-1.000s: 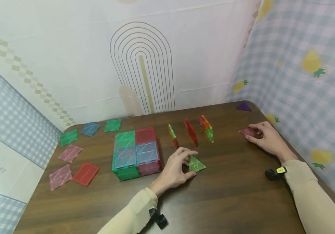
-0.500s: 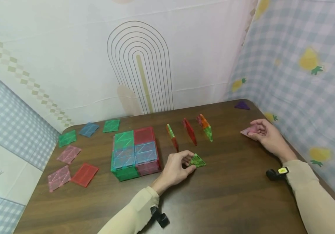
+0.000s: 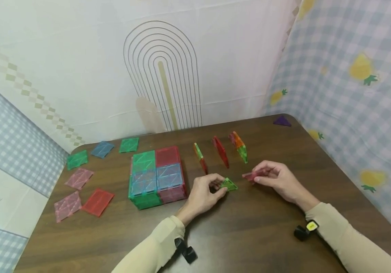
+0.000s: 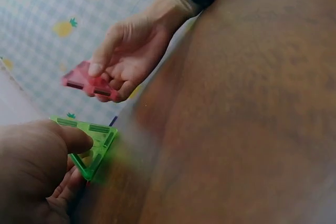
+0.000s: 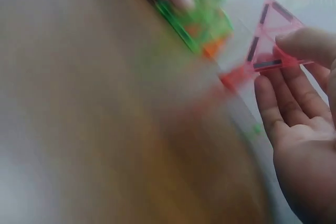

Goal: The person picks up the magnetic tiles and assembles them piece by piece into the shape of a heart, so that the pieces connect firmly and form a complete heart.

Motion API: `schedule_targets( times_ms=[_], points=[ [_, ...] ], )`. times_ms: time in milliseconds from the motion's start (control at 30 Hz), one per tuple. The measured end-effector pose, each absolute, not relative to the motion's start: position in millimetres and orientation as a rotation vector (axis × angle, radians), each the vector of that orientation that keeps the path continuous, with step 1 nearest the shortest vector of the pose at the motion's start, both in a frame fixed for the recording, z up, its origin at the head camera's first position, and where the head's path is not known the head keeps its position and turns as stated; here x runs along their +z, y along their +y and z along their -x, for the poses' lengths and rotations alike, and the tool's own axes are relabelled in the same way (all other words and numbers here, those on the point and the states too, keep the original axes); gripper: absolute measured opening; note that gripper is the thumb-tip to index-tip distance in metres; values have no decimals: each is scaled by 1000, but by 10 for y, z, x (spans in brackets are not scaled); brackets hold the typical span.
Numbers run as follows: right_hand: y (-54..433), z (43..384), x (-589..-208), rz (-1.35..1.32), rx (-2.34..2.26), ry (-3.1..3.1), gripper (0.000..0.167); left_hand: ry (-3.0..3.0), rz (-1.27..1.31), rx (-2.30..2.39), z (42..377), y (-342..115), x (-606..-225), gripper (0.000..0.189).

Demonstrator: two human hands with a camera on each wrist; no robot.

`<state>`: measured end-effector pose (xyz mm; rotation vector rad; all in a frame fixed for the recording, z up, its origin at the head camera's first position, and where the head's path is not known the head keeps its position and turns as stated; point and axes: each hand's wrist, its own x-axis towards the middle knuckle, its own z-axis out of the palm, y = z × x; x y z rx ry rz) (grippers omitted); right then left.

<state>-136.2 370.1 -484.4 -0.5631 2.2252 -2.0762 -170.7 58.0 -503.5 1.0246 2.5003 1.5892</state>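
My left hand (image 3: 204, 193) pinches a green triangular magnetic tile (image 3: 229, 184) between thumb and fingers, low over the table right of the tile box. In the left wrist view this green tile (image 4: 100, 145) shows dark magnet strips along its edges. A pink triangular magnetic tile (image 3: 251, 176) is pinched in my right hand (image 3: 277, 180), a short way right of the green one and apart from it. The right wrist view shows the pink tile (image 5: 270, 40) held by thumb and fingers, with the green tile (image 5: 202, 22) beyond it.
A box of square tiles (image 3: 144, 182) stands left of my left hand. Behind the hands, a green-and-red panel (image 3: 200, 157), a red tile (image 3: 221, 151) and an orange-and-green panel (image 3: 239, 146) stand upright. Several flat squares, including a red one (image 3: 98, 202), lie left; a purple triangle (image 3: 282, 121) lies far right.
My right hand has picked up the pink triangle from the table's right side and carried it left toward the left hand. My left hand has lifted the green triangle slightly and tilted it.
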Motion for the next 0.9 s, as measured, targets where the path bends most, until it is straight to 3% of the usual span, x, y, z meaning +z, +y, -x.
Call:
schedule_targets(
  times_ms=[267,700,900],
  points=[
    [3372,1301,-4870,537,-2087,2233,19,2511,-1011,1575,1715,567,-5032,15],
    [3297,1321,-4885,464,-1951,2327,21,2535,-1031,1555,1718,554,-5032,16],
    [3362,1310,-4883,478,-2032,2269,30,2527,-1045,1559,1713,579,-5046,15]
  ],
)
